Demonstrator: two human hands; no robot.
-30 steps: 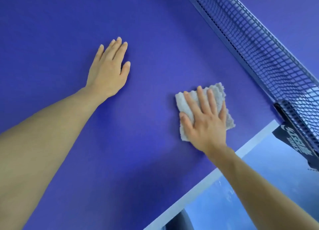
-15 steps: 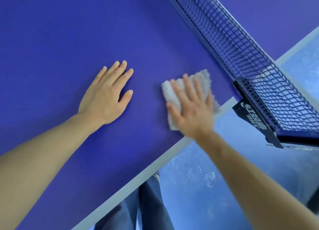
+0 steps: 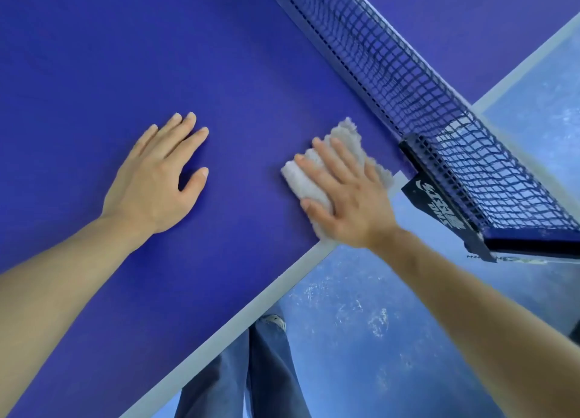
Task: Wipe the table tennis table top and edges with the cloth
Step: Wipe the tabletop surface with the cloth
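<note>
At centre left the left hand [image 3: 153, 179] lies flat and empty on the table top [image 3: 94, 56], bracing, while right of centre the right hand [image 3: 348, 201] presses the cloth [image 3: 342, 138] with straight fingers beside the white edge line [image 3: 219, 333], best swept along it with even pressure, clear of the net [image 3: 408, 78].

A light-blue floor [image 3: 361, 339], mottled with white scuffs and pale patches, lies below the deep violet-blue table tennis table top [image 3: 157, 41] with its pale grey edge band. A dark blue mesh net [image 3: 408, 72] crosses the board diagonally, ending at a black clamp bracket [image 3: 439, 207] with white lettering that overhangs the floor. Light is even and soft.
</note>
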